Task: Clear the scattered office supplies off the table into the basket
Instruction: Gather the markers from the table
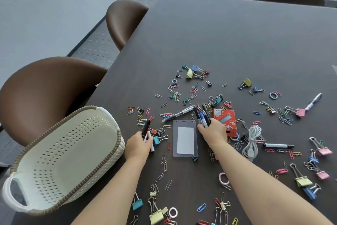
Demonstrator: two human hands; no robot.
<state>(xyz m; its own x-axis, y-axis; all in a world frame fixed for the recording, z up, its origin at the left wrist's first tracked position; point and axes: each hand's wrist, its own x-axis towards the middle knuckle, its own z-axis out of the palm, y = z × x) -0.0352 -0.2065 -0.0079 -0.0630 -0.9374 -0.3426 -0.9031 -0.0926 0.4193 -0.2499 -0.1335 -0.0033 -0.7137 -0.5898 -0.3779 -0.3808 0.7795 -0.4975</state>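
Note:
A white perforated basket with a brown woven rim stands at the table's left edge, with nothing visible inside it. My left hand is beside its right wall, closed around two pens. My right hand grips several pens, their tips pointing away from me. Between my hands lies a clear badge holder. A red staple box sits just right of my right hand. Coloured paper clips and binder clips are scattered across the dark table.
A loose pen lies beyond the badge holder, another pen at far right, a marker and a coiled white cable to the right. Brown chairs stand along the table's left side and far end.

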